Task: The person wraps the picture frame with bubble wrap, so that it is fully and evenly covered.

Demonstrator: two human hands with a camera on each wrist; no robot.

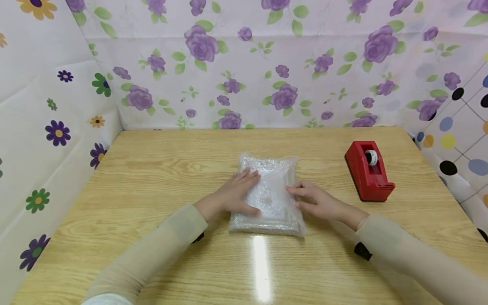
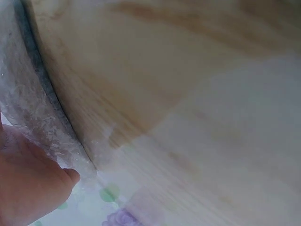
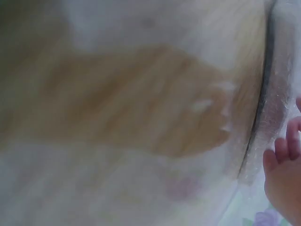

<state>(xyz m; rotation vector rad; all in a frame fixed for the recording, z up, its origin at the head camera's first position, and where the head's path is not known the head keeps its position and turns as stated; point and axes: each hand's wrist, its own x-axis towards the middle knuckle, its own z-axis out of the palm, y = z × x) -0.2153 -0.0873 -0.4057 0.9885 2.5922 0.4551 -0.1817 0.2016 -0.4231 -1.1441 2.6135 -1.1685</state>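
Observation:
A flat rectangular parcel in clear bubble wrap (image 1: 272,195) lies on the table in front of me. What it holds shows only as a pale, bordered shape. My left hand (image 1: 239,192) rests on its left part, fingers spread and thumb pointing across the wrap. At the right edge, my right hand (image 1: 314,200) touches the wrap with loosely bent fingers, the thumb apart from them. The left wrist view shows the bubble wrap (image 2: 35,108) beside part of the left hand (image 2: 33,183). Fingers of the right hand (image 3: 287,174) are by the wrapped edge in the right wrist view.
A red tape dispenser (image 1: 370,173) with a small white roll stands on the right of the wooden table (image 1: 171,165). Flower-printed cloth (image 1: 236,63) hangs behind the table, with patterned sheets at both sides.

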